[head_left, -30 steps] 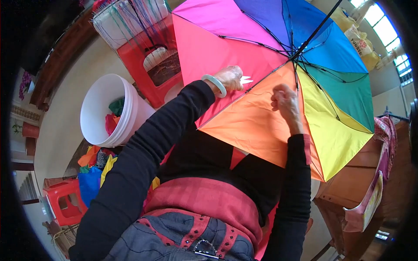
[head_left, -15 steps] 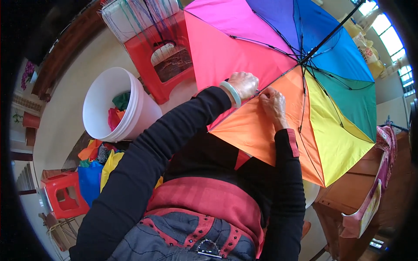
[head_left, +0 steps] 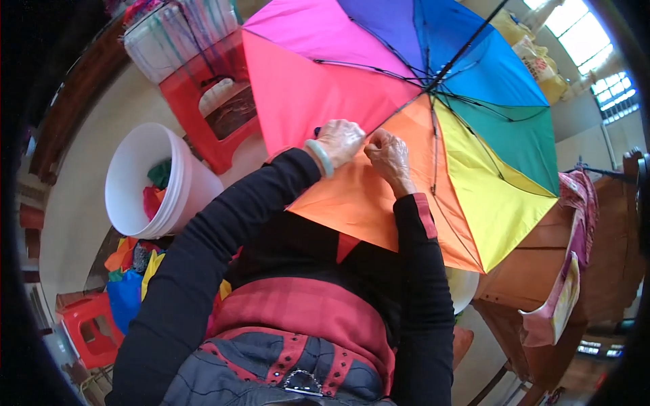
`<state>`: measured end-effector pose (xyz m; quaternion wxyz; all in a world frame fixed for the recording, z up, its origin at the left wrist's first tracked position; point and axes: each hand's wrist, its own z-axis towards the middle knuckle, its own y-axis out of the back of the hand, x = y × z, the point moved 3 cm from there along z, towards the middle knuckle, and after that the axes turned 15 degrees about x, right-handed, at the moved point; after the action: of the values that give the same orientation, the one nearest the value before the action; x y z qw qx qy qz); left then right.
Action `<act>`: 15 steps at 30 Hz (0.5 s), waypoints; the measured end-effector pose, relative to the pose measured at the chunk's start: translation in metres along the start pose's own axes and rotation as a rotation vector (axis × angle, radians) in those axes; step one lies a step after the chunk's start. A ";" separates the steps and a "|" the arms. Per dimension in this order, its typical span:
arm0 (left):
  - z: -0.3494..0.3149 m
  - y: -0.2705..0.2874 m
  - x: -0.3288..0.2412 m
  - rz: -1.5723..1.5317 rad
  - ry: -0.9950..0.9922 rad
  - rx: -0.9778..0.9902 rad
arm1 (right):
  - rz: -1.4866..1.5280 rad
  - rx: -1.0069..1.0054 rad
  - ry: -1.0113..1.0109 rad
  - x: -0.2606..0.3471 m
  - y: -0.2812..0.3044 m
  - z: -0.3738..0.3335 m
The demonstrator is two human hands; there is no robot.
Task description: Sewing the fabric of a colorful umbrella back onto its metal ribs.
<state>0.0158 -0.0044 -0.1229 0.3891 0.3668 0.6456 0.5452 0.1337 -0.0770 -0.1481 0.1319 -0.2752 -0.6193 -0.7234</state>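
An open rainbow umbrella (head_left: 406, 88) fills the upper middle, its inner side with dark ribs and shaft facing me. My left hand (head_left: 340, 140), with a pale green bangle on the wrist, pinches the umbrella's fabric where the pink and orange panels meet. Right beside it my right hand (head_left: 389, 157) grips the same rib line on the orange panel (head_left: 359, 203). Both hands almost touch each other. My black sleeves reach up from the lower edge.
A white plastic bucket (head_left: 128, 169) with coloured cloth scraps stands at the left. Behind it is a red stool (head_left: 196, 108) under a clear bin. Coloured fabric lies on the floor at lower left near a small red stool (head_left: 88, 331). A wooden table (head_left: 542, 271) stands at right.
My two hands have come together on the rib between the pink and orange panels. The umbrella has turned and shifted up and to the right in view.
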 end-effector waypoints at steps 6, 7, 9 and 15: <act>-0.001 -0.001 0.023 -0.390 -0.073 0.223 | 0.332 -0.137 -0.081 -0.031 0.166 -0.065; -0.018 -0.004 0.035 -0.347 -0.128 0.252 | 0.387 -0.224 -0.149 -0.027 0.191 -0.077; -0.012 -0.004 0.036 -0.280 -0.224 0.217 | 0.249 -0.509 -0.130 -0.058 0.245 -0.125; 0.006 0.001 0.095 0.355 0.047 -0.307 | -0.654 -0.569 -0.512 -0.124 0.262 -0.206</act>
<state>-0.0194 0.0834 -0.1320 0.3232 0.3984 0.4894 0.7052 0.3258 -0.3474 -0.0189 -0.3382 -0.2603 -0.4638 -0.7764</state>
